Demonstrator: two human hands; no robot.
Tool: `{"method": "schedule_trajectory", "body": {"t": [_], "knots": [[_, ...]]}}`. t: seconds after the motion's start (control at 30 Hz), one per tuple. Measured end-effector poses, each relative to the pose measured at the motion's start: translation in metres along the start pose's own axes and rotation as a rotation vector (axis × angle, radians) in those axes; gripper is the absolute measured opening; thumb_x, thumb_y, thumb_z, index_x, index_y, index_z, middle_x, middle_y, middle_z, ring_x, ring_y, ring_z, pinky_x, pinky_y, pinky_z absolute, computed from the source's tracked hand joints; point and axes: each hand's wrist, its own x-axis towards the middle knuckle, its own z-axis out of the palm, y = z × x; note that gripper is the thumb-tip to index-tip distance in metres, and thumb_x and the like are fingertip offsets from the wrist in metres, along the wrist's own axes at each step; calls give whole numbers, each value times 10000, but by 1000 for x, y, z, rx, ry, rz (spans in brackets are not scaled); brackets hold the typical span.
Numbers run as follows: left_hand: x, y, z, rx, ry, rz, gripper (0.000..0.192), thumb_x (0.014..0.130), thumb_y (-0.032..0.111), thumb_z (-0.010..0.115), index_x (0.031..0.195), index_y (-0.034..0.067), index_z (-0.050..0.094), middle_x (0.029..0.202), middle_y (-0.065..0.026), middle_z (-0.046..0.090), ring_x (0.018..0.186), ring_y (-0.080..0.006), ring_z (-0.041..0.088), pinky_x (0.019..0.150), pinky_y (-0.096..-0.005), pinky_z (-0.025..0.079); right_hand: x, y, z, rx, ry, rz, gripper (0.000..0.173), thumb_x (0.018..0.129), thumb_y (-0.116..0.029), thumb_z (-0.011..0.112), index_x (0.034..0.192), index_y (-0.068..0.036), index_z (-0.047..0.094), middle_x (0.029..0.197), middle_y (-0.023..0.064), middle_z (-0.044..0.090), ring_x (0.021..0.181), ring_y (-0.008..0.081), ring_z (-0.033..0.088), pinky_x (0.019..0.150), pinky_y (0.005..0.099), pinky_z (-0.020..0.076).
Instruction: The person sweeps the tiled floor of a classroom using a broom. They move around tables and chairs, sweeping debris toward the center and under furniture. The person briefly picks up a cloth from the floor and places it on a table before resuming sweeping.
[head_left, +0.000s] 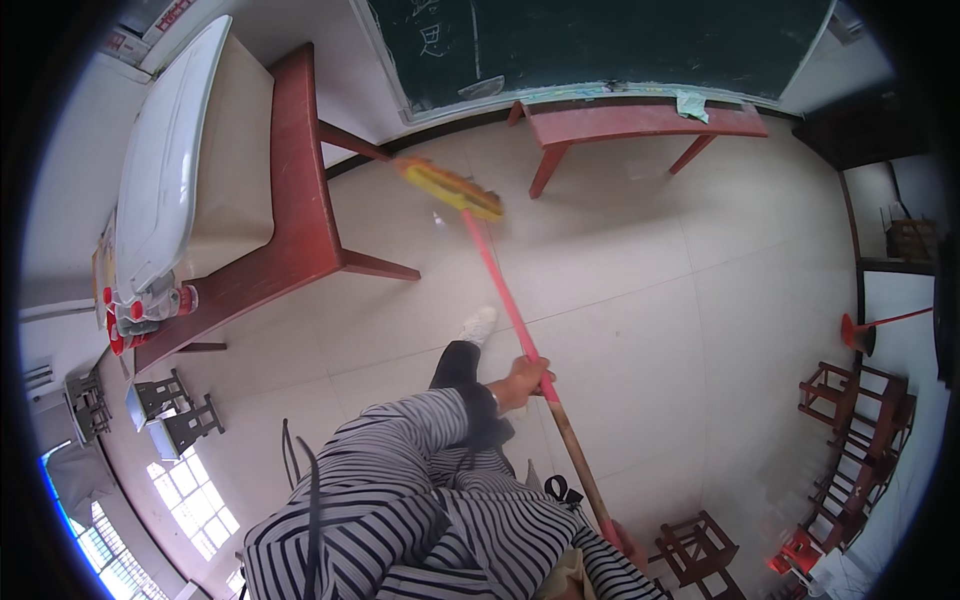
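A broom with a pink and bare wooden handle (497, 277) slants across the view in front of me. My left hand (523, 385) grips it near the end of the pink stretch. Lower down, my right hand (630, 545) is closed around the handle's top end, partly hidden by the striped sleeve. The yellow and orange broom head (448, 187) is at the far end, somewhat blurred, over the pale tiled floor (615, 277). It lies close to a leg of the red table at the left.
The red table (304, 172) carries a large pale plastic bin (232, 150) and several bottles (157, 304). A red bench (600, 126) with a cloth (691, 106) stands below the chalkboard (600, 45). Dark wooden stools (862, 435) line the right wall, near a red long-handled dustpan (855, 334).
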Motion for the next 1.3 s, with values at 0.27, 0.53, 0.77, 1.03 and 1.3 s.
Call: {"method": "schedule_trajectory", "body": {"t": [0.27,0.53,0.77,1.03,1.3], "knots": [[36,57,-105,-187,299,47,272,881,243,487,998,-3,495,806,-138,577,626,-248,566,536,-399,515,102,-111,18,-110,-299,-202,360,879,-136,547,1215,-9,520,668,-3,521,534,46,442,493,212,398],[111,152,-216,-535,514,371,164,876,260,480,832,102,469,621,-45,465,552,-184,457,503,-344,401,236,-236,105,-374,-272,-829,346,832,-136,587,1164,-42,559,783,211,618,586,289,599,573,322,479],[149,145,-168,-513,298,227,207,890,276,450,830,78,464,658,-57,471,578,-179,460,492,-344,390,220,-235,75,-489,-172,-603,350,819,-130,598,1154,-33,559,712,221,579,561,290,586,551,309,469],[98,115,-34,-294,75,7,269,876,285,452,740,60,512,604,-83,510,461,-165,404,408,-308,334,116,-194,22,-404,47,-383,340,825,-79,582,1157,-14,561,741,182,632,637,153,624,608,267,488],[160,161,-59,80,267,80,265,853,247,485,866,-17,498,656,-118,541,521,-218,519,420,-349,407,163,-170,98,-262,128,-434,374,825,-141,576,1198,-121,545,714,225,589,605,346,611,532,348,476]]}}
